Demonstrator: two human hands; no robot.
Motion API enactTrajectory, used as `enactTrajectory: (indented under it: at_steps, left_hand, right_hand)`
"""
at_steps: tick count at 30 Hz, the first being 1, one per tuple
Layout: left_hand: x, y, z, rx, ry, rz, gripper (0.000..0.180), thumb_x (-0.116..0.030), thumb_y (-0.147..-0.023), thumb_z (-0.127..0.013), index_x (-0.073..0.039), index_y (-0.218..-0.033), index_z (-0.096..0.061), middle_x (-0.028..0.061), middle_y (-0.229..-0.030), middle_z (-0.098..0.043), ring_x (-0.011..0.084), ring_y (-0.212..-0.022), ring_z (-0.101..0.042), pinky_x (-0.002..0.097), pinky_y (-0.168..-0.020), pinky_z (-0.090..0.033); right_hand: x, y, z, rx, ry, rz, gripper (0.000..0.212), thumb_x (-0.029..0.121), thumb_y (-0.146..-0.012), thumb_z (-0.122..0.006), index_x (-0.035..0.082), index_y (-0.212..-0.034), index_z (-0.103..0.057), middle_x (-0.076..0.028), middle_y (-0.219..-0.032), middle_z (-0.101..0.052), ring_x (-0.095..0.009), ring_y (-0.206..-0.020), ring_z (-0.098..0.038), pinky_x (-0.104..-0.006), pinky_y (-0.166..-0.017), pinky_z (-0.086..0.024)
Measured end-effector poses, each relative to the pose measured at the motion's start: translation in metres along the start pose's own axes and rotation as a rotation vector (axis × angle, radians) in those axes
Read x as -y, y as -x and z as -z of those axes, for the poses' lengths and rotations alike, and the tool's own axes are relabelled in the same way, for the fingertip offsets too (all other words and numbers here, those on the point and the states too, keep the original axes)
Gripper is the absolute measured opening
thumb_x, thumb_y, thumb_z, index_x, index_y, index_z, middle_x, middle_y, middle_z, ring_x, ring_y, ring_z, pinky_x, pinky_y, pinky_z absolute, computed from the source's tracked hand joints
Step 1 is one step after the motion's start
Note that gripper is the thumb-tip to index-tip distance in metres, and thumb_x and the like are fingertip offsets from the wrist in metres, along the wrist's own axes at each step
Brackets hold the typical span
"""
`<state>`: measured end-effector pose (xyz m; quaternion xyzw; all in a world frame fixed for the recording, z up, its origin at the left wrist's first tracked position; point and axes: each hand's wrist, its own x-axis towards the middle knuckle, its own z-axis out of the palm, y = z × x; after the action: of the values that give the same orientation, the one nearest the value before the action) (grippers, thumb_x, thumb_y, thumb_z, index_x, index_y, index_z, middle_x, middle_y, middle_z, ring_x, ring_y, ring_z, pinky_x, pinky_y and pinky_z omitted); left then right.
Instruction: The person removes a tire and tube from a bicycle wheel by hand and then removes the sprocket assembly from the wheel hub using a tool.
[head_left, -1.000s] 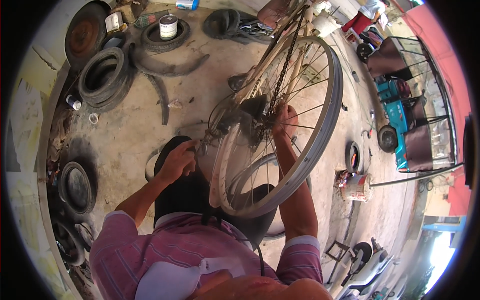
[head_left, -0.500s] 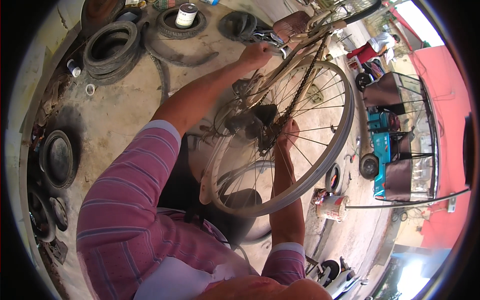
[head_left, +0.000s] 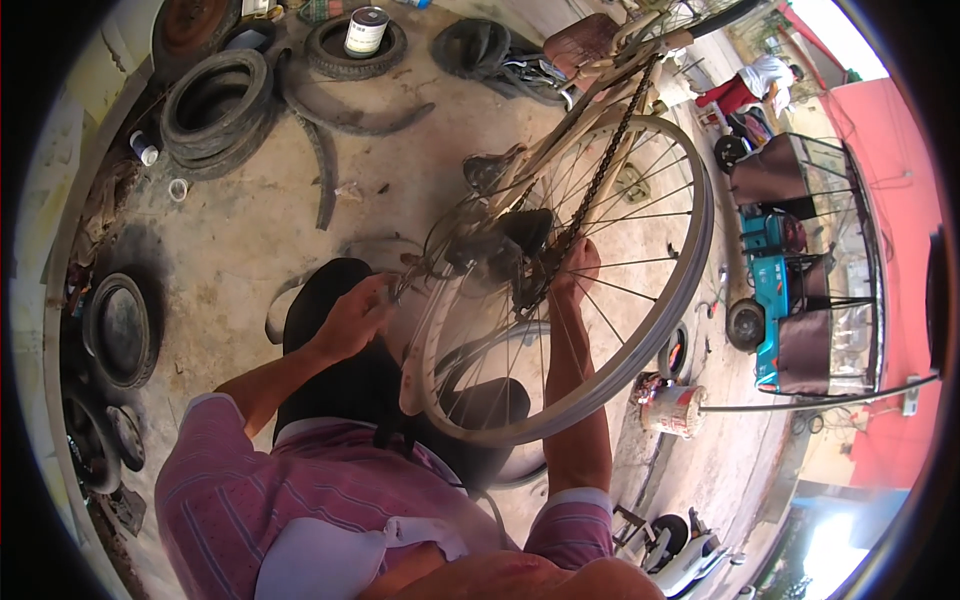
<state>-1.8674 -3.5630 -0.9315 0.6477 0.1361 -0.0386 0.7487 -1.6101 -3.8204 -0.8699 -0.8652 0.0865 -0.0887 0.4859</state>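
A bicycle (head_left: pixel 590 110) stands before me, its spoked wheel (head_left: pixel 690 262) showing a bare grey rim without a tyre. A dark chain (head_left: pixel 612 158) runs down to the hub (head_left: pixel 530 265). My right hand (head_left: pixel 578 268) is closed by the hub and chain, its forearm seen through the spokes; what its fingers grip is partly hidden. Left of the rim, my left hand (head_left: pixel 358 315) has curled fingers close to dark metal parts at the bicycle's side. What it holds, if anything, is blurred. Above it is a worn pedal-like piece (head_left: pixel 490 168).
Stacked tyres (head_left: pixel 215 110) and a cut tyre strip (head_left: pixel 325 175) lie on the floor at left. A can (head_left: pixel 367 32) sits on another tyre (head_left: pixel 325 62) behind. At right are a bucket (head_left: pixel 672 410), a blue three-wheeled vehicle (head_left: pixel 768 285) and a person (head_left: pixel 762 82).
My left hand has come down and left from the upper frame to beside the wheel's left side, its elbow now lower. My right hand stays by the hub.
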Motion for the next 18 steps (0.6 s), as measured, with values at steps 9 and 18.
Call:
enactTrajectory:
  at_steps: [9,18]
  left_hand:
    - [-0.204,-0.095,-0.037,-0.095,-0.337,-0.934,0.036,-0.015,-0.090,-0.072,-0.006,-0.124,-0.064,0.0042,-0.068,-0.063,0.0135,-0.055,-0.058,0.0279,-0.055,-0.045]
    - [-0.069,-0.380,0.041,-0.190,-0.400,-0.200,0.031,-0.031,-0.080,-0.066,-0.003,-0.093,-0.070,0.0157,-0.075,-0.068,0.0278,-0.055,-0.064,0.0403,-0.059,-0.053]
  right_hand:
    - [-0.014,-0.004,-0.003,0.020,-0.099,-0.019,0.053,0.047,-0.097,-0.055,-0.002,-0.082,-0.066,-0.012,-0.069,-0.063,-0.022,-0.065,-0.058,-0.0394,-0.062,-0.046]
    - [0.012,-0.009,-0.037,0.108,-0.177,0.103,0.052,0.047,-0.096,-0.056,-0.002,-0.079,-0.065,-0.013,-0.067,-0.061,-0.023,-0.066,-0.056,-0.0409,-0.064,-0.045]
